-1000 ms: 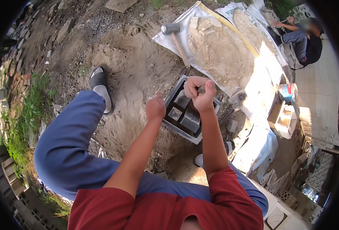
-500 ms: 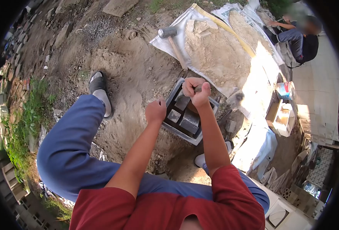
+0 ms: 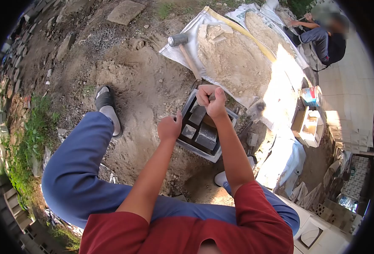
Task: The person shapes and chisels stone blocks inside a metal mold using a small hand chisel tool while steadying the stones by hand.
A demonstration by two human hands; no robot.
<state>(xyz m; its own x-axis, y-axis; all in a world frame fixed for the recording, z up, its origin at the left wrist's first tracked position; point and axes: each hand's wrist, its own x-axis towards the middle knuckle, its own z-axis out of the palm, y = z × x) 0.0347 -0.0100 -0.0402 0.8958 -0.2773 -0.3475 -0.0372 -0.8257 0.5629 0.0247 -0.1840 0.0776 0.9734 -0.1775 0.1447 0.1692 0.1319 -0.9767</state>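
Between my feet on the dirt sits a grey rectangular mould (image 3: 215, 159) with dark block-shaped parts (image 3: 206, 136) inside it. My left hand (image 3: 169, 127) is closed in a fist with the thumb up, beside the mould's left edge. Over the mould's far side is my right hand (image 3: 212, 100), also closed, thumb against the curled fingers. Anything inside either fist is hidden, and I cannot tell whether the hands touch the mould.
A sledgehammer (image 3: 178, 40) rests head-out on a white sheet (image 3: 170, 51) bearing a heap of pale sand (image 3: 237, 63). To the right are a paint bucket (image 3: 312, 96) and a pale box (image 3: 311, 127). Another person (image 3: 328, 42) sits at the upper right. A flat stone (image 3: 126, 12) lies far off.
The view has shifted slightly, so the ground and mould appear a little further left. Both hands stay closed and keep nearly the same place relative to the mould.
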